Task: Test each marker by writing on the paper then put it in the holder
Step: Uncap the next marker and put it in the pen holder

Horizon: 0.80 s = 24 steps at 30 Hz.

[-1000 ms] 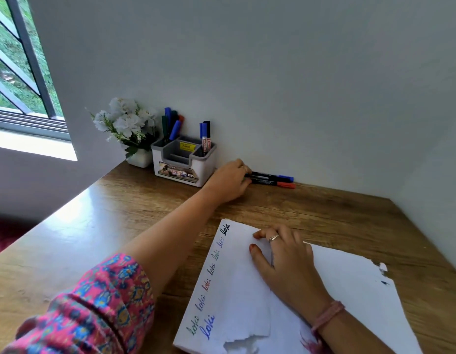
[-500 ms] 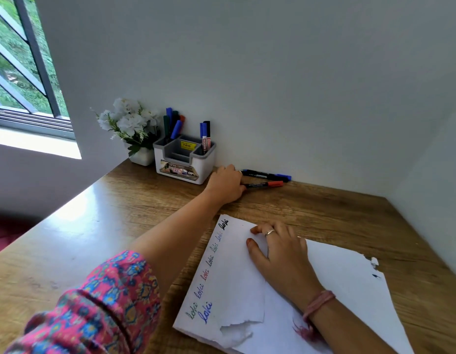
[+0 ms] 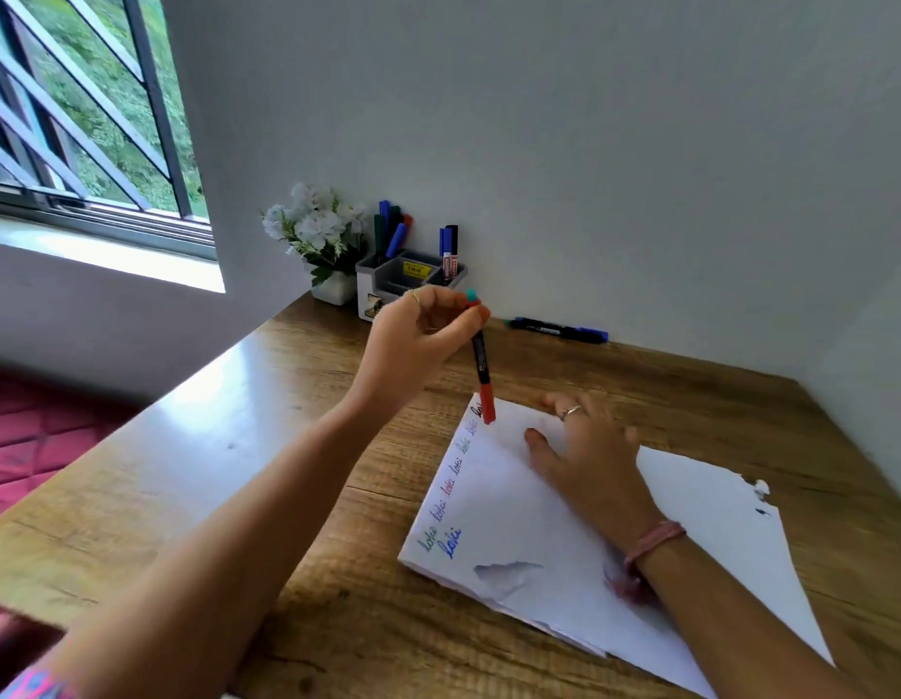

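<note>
The red-capped marker point(image 3: 483, 368) has been lifted from the far edge of the wooden desk point(image 3: 226, 466), where it lay a second ago beside the blue-capped marker point(image 3: 559, 329), and is now held in the air above the far left corner of the paper. It is pinched at its upper end by the fingertips of the left hand point(image 3: 423, 335) and hangs nearly upright, red cap downward. The white paper point(image 3: 514, 507), torn at its near edge, is spread across the right half of the desk and is pressed down by the right hand point(image 3: 584, 456), whose fingers lie flat and spread. Words in several colours are seen along the paper's left edge. A white and grey marker holder point(image 3: 383, 290) is set against the far wall, partly hidden by the left hand, with several markers standing in its compartments. A small pot of white flowers point(image 3: 315, 229) is placed just left of it. The blue-capped marker is left lying by the wall, right of the holder.
</note>
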Each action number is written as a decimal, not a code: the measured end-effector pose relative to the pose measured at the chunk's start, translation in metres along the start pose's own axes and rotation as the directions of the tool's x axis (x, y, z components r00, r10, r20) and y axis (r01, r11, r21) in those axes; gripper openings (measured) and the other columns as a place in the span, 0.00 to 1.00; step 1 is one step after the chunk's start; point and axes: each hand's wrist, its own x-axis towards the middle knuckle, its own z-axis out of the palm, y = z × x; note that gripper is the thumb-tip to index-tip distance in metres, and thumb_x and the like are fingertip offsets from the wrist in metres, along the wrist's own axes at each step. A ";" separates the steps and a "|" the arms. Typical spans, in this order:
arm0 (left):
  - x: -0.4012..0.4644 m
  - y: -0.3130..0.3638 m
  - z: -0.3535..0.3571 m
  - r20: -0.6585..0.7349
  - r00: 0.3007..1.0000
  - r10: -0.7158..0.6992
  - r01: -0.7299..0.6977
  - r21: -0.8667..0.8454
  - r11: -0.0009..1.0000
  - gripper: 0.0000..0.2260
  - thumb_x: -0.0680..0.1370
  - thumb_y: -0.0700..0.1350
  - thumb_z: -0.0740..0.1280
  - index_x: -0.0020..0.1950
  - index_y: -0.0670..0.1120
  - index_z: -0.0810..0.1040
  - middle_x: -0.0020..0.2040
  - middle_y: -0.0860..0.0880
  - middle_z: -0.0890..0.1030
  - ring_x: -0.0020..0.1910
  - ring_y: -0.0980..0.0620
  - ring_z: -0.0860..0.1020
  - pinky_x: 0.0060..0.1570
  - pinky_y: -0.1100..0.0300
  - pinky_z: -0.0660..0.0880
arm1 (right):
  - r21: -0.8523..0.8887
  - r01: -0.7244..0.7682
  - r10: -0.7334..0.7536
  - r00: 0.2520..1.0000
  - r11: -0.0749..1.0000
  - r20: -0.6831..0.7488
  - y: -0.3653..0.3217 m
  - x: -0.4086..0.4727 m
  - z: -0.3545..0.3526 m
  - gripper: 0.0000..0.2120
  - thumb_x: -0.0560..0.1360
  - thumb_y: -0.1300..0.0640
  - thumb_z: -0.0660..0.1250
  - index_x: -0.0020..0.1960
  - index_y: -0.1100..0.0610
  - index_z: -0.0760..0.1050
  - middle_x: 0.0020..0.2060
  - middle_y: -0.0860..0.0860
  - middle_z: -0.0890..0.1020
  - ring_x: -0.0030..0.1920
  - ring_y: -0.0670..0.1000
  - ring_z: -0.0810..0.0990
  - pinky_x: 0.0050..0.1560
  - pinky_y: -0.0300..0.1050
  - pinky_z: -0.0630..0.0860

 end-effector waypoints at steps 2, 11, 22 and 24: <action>-0.010 0.004 0.002 0.044 0.999 0.026 -0.024 -0.050 0.998 0.07 0.74 0.39 0.70 0.52 0.42 0.79 0.44 0.51 0.84 0.43 0.59 0.82 0.44 0.67 0.77 | 0.142 0.044 -0.032 0.996 0.989 -0.085 -0.003 0.001 -0.002 0.22 0.74 0.39 0.59 0.62 0.49 0.73 0.51 0.47 0.77 0.53 0.47 0.75 0.60 0.51 0.61; -0.016 -0.001 0.011 0.254 0.967 -0.018 0.065 -0.177 0.982 0.05 0.76 0.40 0.66 0.51 0.45 0.76 0.42 0.54 0.82 0.43 0.58 0.81 0.45 0.65 0.78 | 0.612 0.195 -0.228 0.973 0.767 -0.024 -0.021 -0.008 -0.017 0.06 0.74 0.46 0.63 0.45 0.46 0.77 0.34 0.52 0.82 0.34 0.47 0.76 0.36 0.37 0.71; -0.027 0.001 0.011 0.699 0.607 -0.378 0.419 0.122 0.900 0.08 0.81 0.50 0.57 0.53 0.46 0.69 0.40 0.48 0.71 0.36 0.54 0.72 0.43 0.58 0.76 | 0.835 -0.039 -0.073 0.993 0.549 0.094 -0.020 -0.006 -0.021 0.09 0.72 0.49 0.63 0.49 0.51 0.77 0.31 0.48 0.74 0.32 0.45 0.70 0.35 0.40 0.71; -0.031 0.000 0.018 0.682 0.632 -0.369 0.427 0.091 0.900 0.07 0.82 0.49 0.55 0.51 0.47 0.67 0.36 0.50 0.66 0.30 0.58 0.65 0.32 0.63 0.68 | 0.850 -0.050 -0.065 0.993 0.524 0.099 -0.020 -0.006 -0.021 0.10 0.71 0.48 0.63 0.48 0.51 0.77 0.31 0.50 0.73 0.32 0.47 0.69 0.35 0.42 0.70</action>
